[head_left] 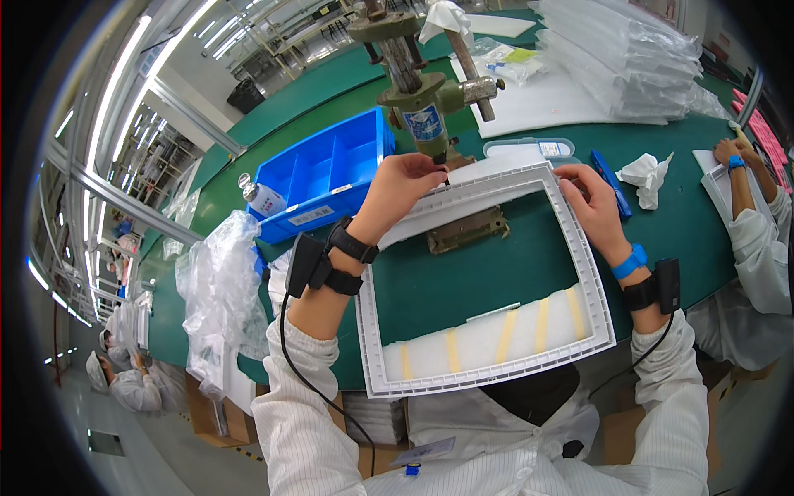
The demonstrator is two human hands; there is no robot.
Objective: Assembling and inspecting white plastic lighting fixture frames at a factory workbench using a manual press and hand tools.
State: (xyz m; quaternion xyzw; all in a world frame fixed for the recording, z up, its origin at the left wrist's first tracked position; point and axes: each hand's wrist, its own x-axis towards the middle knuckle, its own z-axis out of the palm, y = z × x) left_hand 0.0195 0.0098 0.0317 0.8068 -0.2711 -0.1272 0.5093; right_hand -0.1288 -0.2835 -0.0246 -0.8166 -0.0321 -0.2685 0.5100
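A white rectangular plastic frame (597, 318) with a ribbed rim lies in front of me, its far edge under a green bench press (418, 99). My left hand (405, 188) is at that far edge, just below the press's tip, with thumb and fingers pinched together. Whatever sits between those fingertips is too small to make out. My right hand (594, 202) grips the frame's far right corner, fingers curled over the rim. Through the frame's opening show the press's metal base (470, 231) and a white foam pad (480, 341) with yellow tape strips.
A blue divided bin (331, 169) stands left of the press, a small bottle (263, 197) in its corner. Crumpled clear plastic (219, 289) lies farther left. To the right are a blue cutter (610, 183), crumpled tissue (647, 178) and bagged sheets (616, 62). Another person's hands (732, 153) work at far right.
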